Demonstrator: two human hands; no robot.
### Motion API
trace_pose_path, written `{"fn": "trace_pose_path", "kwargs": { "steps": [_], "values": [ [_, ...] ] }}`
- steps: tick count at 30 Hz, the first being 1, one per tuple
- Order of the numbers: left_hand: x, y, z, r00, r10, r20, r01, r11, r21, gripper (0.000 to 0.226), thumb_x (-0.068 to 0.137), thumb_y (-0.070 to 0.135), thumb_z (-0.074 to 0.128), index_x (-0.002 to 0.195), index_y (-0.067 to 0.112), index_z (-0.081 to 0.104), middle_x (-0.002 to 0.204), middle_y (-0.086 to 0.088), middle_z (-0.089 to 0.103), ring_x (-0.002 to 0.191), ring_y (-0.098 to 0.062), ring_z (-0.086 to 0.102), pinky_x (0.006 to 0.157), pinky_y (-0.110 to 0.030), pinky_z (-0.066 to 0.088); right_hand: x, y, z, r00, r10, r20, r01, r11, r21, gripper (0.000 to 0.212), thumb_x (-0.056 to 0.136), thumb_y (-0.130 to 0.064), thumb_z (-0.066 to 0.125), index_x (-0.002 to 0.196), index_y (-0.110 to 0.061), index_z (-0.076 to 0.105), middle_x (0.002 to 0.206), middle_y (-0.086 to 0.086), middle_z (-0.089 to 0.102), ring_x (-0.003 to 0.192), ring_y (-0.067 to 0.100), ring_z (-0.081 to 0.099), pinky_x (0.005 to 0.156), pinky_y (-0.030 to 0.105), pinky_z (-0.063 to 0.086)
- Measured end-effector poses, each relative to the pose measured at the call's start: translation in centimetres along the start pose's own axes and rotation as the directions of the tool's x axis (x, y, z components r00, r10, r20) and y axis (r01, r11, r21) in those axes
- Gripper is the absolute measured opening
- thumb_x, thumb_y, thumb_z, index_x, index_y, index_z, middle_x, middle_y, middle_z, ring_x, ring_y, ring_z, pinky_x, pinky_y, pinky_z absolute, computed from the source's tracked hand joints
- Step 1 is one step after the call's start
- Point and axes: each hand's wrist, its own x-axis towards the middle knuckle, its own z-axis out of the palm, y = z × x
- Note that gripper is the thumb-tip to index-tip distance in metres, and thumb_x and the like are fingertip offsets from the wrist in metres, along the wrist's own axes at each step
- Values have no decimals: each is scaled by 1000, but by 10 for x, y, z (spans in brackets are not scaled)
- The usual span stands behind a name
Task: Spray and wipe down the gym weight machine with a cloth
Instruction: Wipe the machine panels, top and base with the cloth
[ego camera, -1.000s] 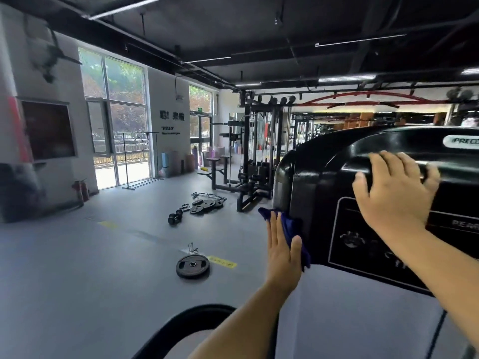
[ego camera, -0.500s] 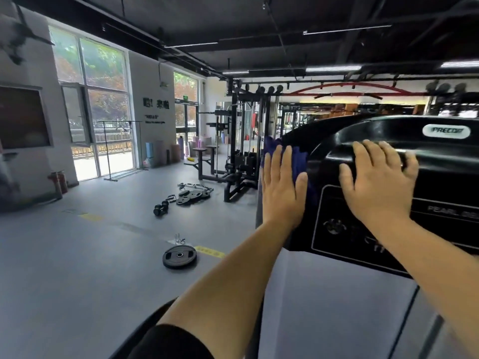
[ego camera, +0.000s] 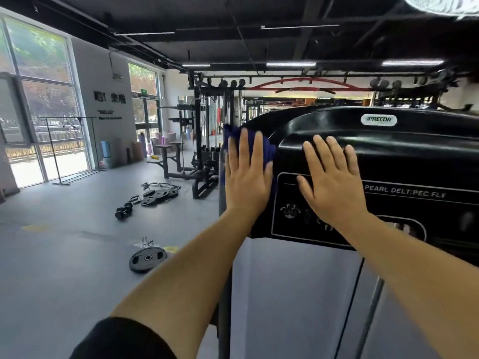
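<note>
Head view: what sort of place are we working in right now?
Almost certainly a commercial gym. A black Precor pec-fly weight machine stands in front, weight plates and dumbbells lie on the floor, and a cable station stands behind.

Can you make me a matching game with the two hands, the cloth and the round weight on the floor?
Things:
1. left hand
2. right hand
3. blue cloth
4. weight plate

Places:
A. lying flat on the grey floor
B. bare palm flat on the black machine cover
C. pressed between a palm and the cover's left edge
D. flat on top of the cloth, fingers straight

Pairs: 1-D, 2-B, 3-C, 4-A
</note>
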Motion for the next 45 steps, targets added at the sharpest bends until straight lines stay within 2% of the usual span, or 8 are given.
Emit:
{"fn": "trace_pose_path", "kwargs": {
  "steps": [4,11,18,29,32,36,41,45],
  "values": [
    [36,22,-9,998,18,67,-24,996,83,62,109,43,22,163,18,7,172,-5,2,158,-32,-6,128,-49,8,-1,6,-2,999,-43,23,43,999,-21,72,102,-52,33,162,-13,23,168,12,22,156,32,17,126,53,13],
    [-84,-6,44,989,141,49,-147,976,163,67,106,47,34,163,23,7,169,-1,11,151,-49,15,123,-64,14,-16,41,-11,979,-185,87,193,977,-89,71,101,-52,37,163,-21,21,171,7,16,158,29,14,127,51,13],
    [-53,4,21,939,321,125,-344,894,286,66,103,53,44,161,27,25,168,-1,26,154,-40,17,117,-73,15,-26,67,-17,968,-231,99,242,963,-116,69,100,-53,39,162,-26,25,170,7,21,157,30,18,125,53,18],
    [-22,109,29,987,-42,154,18,988,152,78,102,67,19,162,26,-10,170,-8,-18,153,-41,-22,122,-64,-11,-37,126,-29,982,-86,166,100,992,-76,70,99,-65,31,161,-34,26,168,7,26,156,31,21,125,55,17],
    [-40,133,47,975,113,193,-146,975,166,81,100,68,26,162,27,-8,168,-5,-20,153,-42,-18,121,-66,-9,-41,146,-32,981,-62,184,77,994,-77,68,99,-65,29,161,-35,25,168,5,26,155,30,21,125,53,18],
    [-36,131,51,887,404,223,-453,857,248,76,99,68,34,162,35,11,171,0,9,156,-40,4,118,-72,8,-49,186,-37,977,-48,208,65,995,-71,66,101,-65,21,162,-39,19,167,4,28,155,29,23,125,51,19],
    [-8,138,45,996,48,79,-67,962,264,62,102,64,23,160,43,12,171,-9,2,155,-45,-7,117,-72,-4,-62,233,-41,972,-15,233,27,998,-49,66,101,-68,11,162,-42,12,168,2,26,156,27,21,126,49,16],
    [-14,203,67,985,-171,-11,171,981,93,61,104,58,24,160,34,25,170,-13,10,154,-49,-4,117,-74,2,-70,259,-45,971,-19,240,28,999,-36,65,101,-67,15,162,-42,13,168,2,27,156,27,22,125,49,17]
  ]
}}
